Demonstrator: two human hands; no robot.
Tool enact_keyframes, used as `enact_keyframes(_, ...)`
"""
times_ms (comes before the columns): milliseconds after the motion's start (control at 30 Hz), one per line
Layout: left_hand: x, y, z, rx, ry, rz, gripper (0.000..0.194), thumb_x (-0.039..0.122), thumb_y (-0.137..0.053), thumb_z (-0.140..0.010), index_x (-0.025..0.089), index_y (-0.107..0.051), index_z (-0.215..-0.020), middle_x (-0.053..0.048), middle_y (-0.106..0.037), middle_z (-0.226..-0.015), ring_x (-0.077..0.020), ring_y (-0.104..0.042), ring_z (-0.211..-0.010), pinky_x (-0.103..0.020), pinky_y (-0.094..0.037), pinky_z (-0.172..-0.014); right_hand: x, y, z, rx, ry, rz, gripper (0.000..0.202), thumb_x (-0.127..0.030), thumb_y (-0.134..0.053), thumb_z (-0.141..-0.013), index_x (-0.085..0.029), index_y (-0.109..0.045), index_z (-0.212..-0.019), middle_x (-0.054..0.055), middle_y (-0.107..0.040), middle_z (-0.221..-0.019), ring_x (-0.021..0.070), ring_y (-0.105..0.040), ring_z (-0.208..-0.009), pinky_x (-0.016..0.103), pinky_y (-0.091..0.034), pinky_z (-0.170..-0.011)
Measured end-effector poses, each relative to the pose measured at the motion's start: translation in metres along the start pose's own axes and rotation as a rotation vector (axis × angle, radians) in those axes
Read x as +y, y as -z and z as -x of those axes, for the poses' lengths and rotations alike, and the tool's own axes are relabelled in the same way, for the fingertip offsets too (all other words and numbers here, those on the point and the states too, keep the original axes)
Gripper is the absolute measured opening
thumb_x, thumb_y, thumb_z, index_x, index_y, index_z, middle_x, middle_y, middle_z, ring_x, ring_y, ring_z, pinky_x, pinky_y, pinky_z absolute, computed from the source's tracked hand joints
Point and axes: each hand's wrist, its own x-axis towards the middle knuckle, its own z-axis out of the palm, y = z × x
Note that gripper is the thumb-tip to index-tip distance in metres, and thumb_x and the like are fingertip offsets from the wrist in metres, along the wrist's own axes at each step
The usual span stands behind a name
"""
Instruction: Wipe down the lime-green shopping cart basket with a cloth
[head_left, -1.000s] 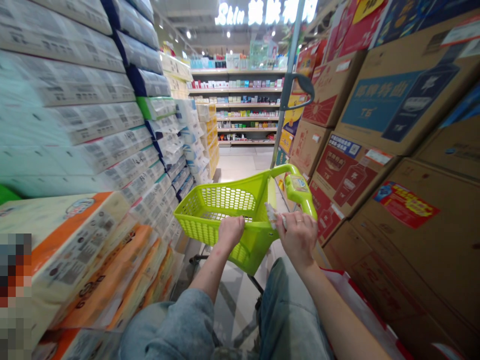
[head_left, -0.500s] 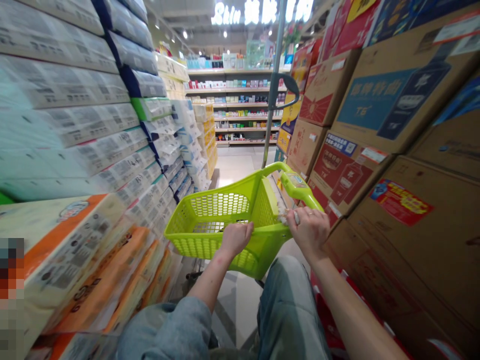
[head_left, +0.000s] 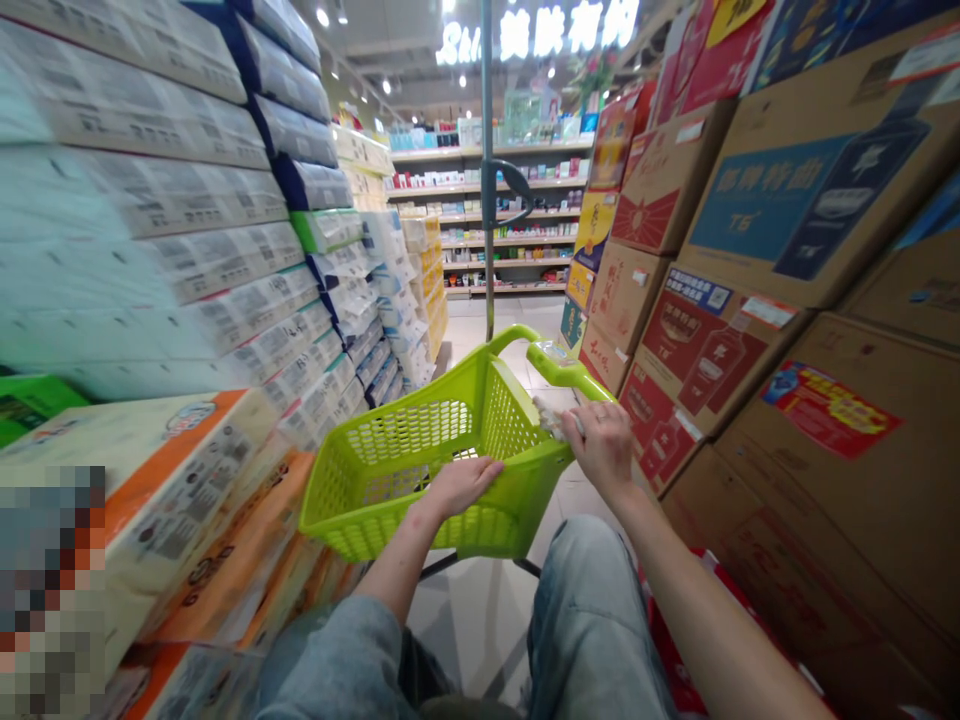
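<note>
A lime-green shopping cart (head_left: 341, 510) with a perforated plastic basket stands sideways in front of my knees. My left hand (head_left: 463, 485) is closed over the basket's near rim, fingers curled to the inside. At the handle end, my right hand (head_left: 606, 445) is closed, with a crumpled white tissue or cloth (head_left: 551, 418) bunched at its thumb side. That hand touches the cart's near corner where the curved handle (head_left: 559, 370) meets the rim. A tall grey pole (head_left: 487, 270) with a looped hook rises behind the handle.
Stacked tissue packs (head_left: 247, 250) wall in the left side, with orange-and-cream packs (head_left: 225, 560) low beside my left arm. Cardboard cartons (head_left: 757, 210) are piled up on the right. Tiled floor (head_left: 469, 330) leads to stocked shelves (head_left: 510, 240) at the back.
The cart has swung left, its front end coming closer to the orange packs, and the pole has shifted left with it. Both hands have moved left along with the cart, still closed.
</note>
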Motion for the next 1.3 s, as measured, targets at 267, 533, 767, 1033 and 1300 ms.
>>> enact_keyframes(267,0.003,-0.002,-0.005,-0.046,-0.009,0.005,0.065,0.059,-0.01,-0.088,0.021,-0.062,-0.094,-0.005,-0.068,-0.091,-0.021,-0.062,-0.085,-0.029,-0.044,-0.074,-0.042,-0.013,0.04,0.105,0.031,-0.192,0.013,-0.023,-0.049,-0.086,-0.021,-0.059,-0.095,0.006,-0.061,-0.098,0.0213,-0.049,-0.11,0.048,-0.028,-0.105)
enact_keyframes(533,0.015,-0.009,-0.009,-0.03,-0.002,-0.064,0.055,0.053,-0.018,-0.089,0.024,-0.059,-0.112,-0.006,-0.067,-0.104,-0.0225,-0.061,-0.095,-0.028,-0.044,-0.076,-0.034,-0.005,0.063,0.083,0.189,-0.216,0.022,-0.016,-0.055,-0.082,-0.023,-0.06,-0.103,0.004,-0.062,-0.105,0.02,-0.048,-0.113,0.043,-0.032,-0.103)
enact_keyframes(767,0.027,-0.012,-0.012,0.005,0.011,-0.062,0.069,0.062,-0.007,-0.086,0.021,-0.063,-0.089,-0.006,-0.069,-0.088,-0.0212,-0.062,-0.085,-0.028,-0.042,-0.071,-0.002,-0.001,0.07,0.199,-0.016,-0.12,0.014,-0.025,-0.061,-0.079,-0.024,-0.061,-0.093,0.006,-0.057,-0.097,0.0216,-0.049,-0.099,0.04,-0.037,-0.089)
enact_keyframes(1033,0.031,-0.015,-0.014,0.016,0.026,-0.071,0.071,0.063,-0.006,-0.086,0.021,-0.063,-0.088,-0.007,-0.069,-0.086,-0.0223,-0.062,-0.084,-0.029,-0.041,-0.07,-0.009,-0.009,0.074,0.28,-0.24,-0.264,0.008,-0.025,-0.053,-0.083,-0.019,-0.054,-0.088,0.008,-0.049,-0.094,0.0205,-0.047,-0.093,0.038,-0.042,-0.081)
enact_keyframes(1300,0.029,-0.013,-0.008,0.033,0.034,-0.087,0.067,0.061,-0.008,-0.087,0.022,-0.062,-0.089,-0.005,-0.069,-0.087,-0.022,-0.063,-0.084,-0.028,-0.042,-0.069,-0.027,-0.013,0.087,0.219,-0.121,-0.275,0.011,-0.019,-0.056,-0.08,-0.02,-0.054,-0.091,0.007,-0.051,-0.094,0.021,-0.048,-0.094,0.039,-0.042,-0.082)
